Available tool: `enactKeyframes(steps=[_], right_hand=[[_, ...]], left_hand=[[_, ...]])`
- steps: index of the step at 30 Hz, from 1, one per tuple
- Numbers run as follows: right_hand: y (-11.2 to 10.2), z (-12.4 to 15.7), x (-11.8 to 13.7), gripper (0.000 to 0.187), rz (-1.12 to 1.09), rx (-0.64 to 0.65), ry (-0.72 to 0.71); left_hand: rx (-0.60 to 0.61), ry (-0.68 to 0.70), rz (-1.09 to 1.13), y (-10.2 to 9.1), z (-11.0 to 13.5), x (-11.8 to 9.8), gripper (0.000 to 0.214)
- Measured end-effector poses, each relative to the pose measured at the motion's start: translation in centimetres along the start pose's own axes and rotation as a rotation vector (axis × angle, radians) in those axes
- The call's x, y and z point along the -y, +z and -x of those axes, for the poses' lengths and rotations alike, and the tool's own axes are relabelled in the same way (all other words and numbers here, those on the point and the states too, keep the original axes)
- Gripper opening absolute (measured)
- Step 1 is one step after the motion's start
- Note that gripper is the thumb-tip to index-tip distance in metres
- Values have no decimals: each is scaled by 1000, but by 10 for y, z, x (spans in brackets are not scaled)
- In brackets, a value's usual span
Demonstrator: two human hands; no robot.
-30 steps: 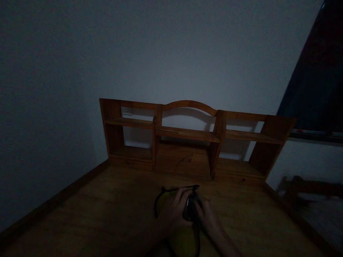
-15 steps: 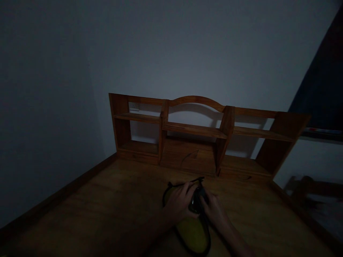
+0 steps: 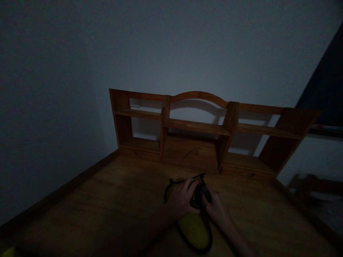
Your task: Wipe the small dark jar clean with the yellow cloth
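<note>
Light in the room was poor, and fine detail could not be confirmed. Both bare hands were at the lower centre of the frame, above the desk [image 3: 112, 200]. The left hand [image 3: 182, 196] was grasping a small black object [image 3: 197, 200], fingers bent over its upper left side and thumb along its lower edge. The right hand [image 3: 217, 206] gripped the same object from the right, thumb laid against it. The object sat between the two hands, just below and right of the frame's middle, and showed a faint gloss; I could not tell what it was, nor whether it touched what lay beneath.

Under the hands lay a yellow pad [image 3: 195, 230], bordered by a black rim [image 3: 210, 243]. Its far part was largely covered by the left hand; its near end reached toward the bottom of the frame.

Across the middle of the frame stood a wooden shelf [image 3: 197, 125] of three bays, the central one topped by an arch. A curved dark mark [image 3: 190, 154] was noted on its central lower board. A white socket [image 3: 134, 102] showed through the upper left bay, on the pale wall [image 3: 160, 46]. At the upper right hung a dark panel [image 3: 327, 78], its nature unclear. A yellow patch [image 3: 9, 252] appeared in the lower left corner.
</note>
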State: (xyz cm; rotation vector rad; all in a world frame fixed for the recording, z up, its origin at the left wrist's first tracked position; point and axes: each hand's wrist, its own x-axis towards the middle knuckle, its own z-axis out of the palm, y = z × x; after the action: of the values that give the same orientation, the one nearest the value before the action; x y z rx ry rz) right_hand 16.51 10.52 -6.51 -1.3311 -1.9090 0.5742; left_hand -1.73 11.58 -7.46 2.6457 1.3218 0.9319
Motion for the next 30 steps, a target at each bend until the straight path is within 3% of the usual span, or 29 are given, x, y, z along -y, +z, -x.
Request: enactKeyframes(steps=[13, 21, 30], right_hand=[[-1, 1, 1, 34, 31, 19, 3], [0, 4, -3, 55, 173, -48, 1], [-2, 3, -2, 47, 132, -38, -131]], left_hand=[[1, -26, 35, -1, -1, -1, 108], [-53, 10, 98, 1, 1, -1, 109], [-135, 93, 36, 1, 0, -2, 106]])
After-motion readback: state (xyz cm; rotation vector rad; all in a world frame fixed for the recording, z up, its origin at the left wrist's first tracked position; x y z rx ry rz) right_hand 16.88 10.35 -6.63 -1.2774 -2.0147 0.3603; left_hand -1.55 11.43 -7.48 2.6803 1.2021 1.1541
